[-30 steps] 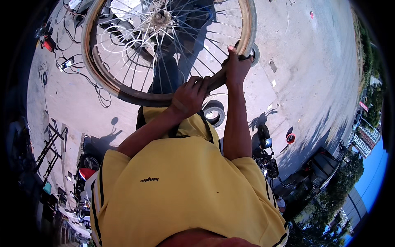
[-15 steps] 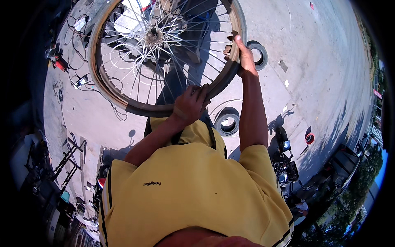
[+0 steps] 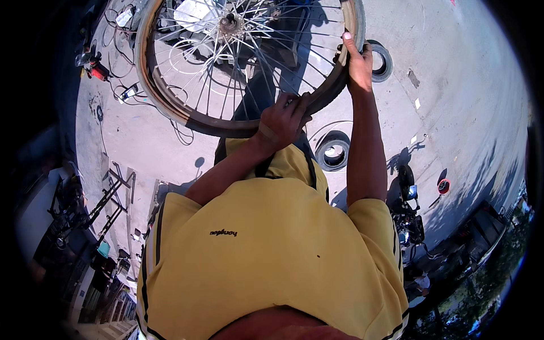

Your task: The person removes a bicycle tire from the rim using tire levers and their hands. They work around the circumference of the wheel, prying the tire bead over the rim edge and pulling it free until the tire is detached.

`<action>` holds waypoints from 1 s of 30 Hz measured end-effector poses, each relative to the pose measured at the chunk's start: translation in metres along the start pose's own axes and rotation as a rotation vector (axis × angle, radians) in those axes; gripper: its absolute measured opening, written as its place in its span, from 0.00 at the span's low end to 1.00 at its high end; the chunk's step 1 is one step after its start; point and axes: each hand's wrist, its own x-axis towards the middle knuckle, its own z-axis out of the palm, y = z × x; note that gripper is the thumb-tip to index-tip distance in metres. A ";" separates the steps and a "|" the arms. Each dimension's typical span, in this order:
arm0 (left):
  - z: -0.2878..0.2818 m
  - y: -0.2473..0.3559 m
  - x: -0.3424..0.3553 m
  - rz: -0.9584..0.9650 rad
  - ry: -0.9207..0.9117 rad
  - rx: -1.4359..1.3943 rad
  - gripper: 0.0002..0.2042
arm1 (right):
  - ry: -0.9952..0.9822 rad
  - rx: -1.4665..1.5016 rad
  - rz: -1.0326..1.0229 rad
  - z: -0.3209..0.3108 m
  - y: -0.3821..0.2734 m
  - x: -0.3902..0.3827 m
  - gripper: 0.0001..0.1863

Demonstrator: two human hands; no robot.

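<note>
A spoked bicycle wheel (image 3: 218,126) with a dark tyre and a silver hub (image 3: 230,24) is held up in front of me, its top cut off by the picture's upper edge. My left hand (image 3: 282,120) is closed round the tyre and rim at the near side, its fingertips partly hidden. Further up the right side, my right hand (image 3: 359,65) grips the same wheel. Its thumb lies along the rim, while the fingers reach round behind and show between the spokes.
Two loose tyres lie on the concrete, one (image 3: 383,61) beyond my right hand and one (image 3: 332,151) near my legs. Cables and a red tool (image 3: 100,71) are at the left. A metal frame (image 3: 113,192) stands lower left, a motorbike (image 3: 409,212) at the right, near a red bucket (image 3: 443,186).
The whole view has shifted, so wheel, hands and ground items all appear further right and higher. Both hands keep their hold at about the same places on the wheel.
</note>
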 end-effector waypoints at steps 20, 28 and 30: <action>-0.004 -0.020 0.018 -0.047 0.002 0.021 0.13 | -0.160 0.263 0.260 -0.009 0.066 -0.140 0.18; 0.000 -0.033 0.037 -0.088 -0.134 -0.164 0.08 | -0.199 0.417 0.280 -0.013 0.066 -0.150 0.23; 0.000 -0.036 0.040 -0.071 -0.154 -0.197 0.07 | -0.182 0.317 0.288 -0.016 0.060 -0.151 0.23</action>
